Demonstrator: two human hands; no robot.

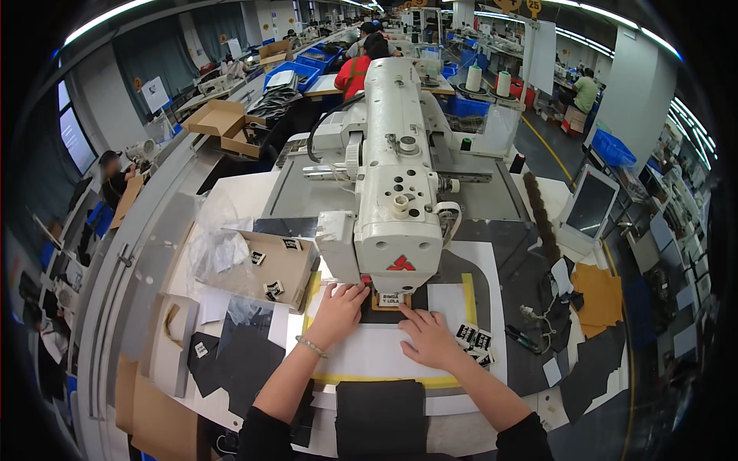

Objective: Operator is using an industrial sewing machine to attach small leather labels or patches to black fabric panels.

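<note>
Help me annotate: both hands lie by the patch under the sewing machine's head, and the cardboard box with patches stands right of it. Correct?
No: the head view shows the cardboard box with patches left of the sewing machine's head. The left hand and right hand lie by the patch under it.

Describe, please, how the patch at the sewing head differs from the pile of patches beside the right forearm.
The patch lies singly at the sewing head, while the pile has several overlapping beside the right forearm. The patch sits square to the view; the pile's pieces lie turned askew. Both show dark-and-light markings.
</note>
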